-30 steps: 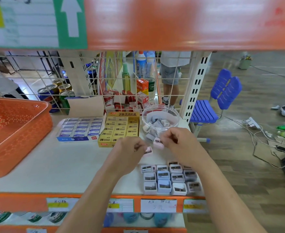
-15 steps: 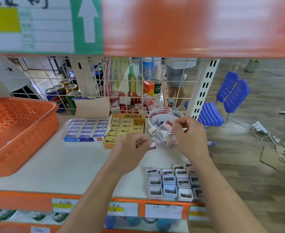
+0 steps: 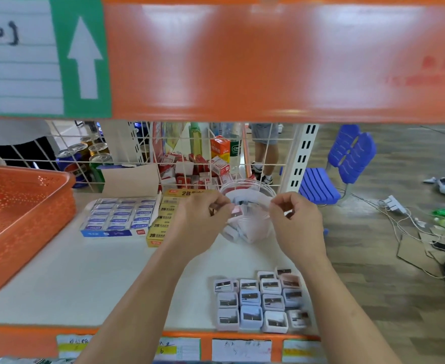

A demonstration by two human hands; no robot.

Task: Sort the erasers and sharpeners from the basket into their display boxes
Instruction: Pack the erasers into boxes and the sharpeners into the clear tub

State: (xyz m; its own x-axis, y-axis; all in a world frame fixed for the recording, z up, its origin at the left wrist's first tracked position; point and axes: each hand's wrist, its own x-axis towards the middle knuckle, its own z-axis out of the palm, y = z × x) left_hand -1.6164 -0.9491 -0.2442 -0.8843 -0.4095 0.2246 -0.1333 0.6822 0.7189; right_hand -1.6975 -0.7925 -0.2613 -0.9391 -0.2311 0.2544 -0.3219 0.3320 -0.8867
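Observation:
My left hand [image 3: 203, 222] pinches a small pink sharpener [image 3: 236, 212] at the rim of a clear round tub [image 3: 247, 193] that holds several sharpeners. My right hand [image 3: 296, 222] hovers at the tub's right side with fingers curled; whether anything is in it I cannot tell. Several sharpeners [image 3: 260, 302] lie in rows at the shelf's front right. A blue eraser box [image 3: 118, 216] and a yellow 2B eraser box [image 3: 163, 222] stand side by side behind my left hand. The orange basket [image 3: 19, 227] sits at the left.
An orange upper shelf [image 3: 268, 61] hangs low overhead. A wire grid [image 3: 163, 153] backs the shelf, with cans and red boxes behind it. A blue chair [image 3: 342, 166] and cables lie on the floor to the right. A person stands beyond the grid.
My left hand has carried the pink sharpener up from the shelf to the tub's rim. My right hand let a sharpener go into the tub and drew back to its right side.

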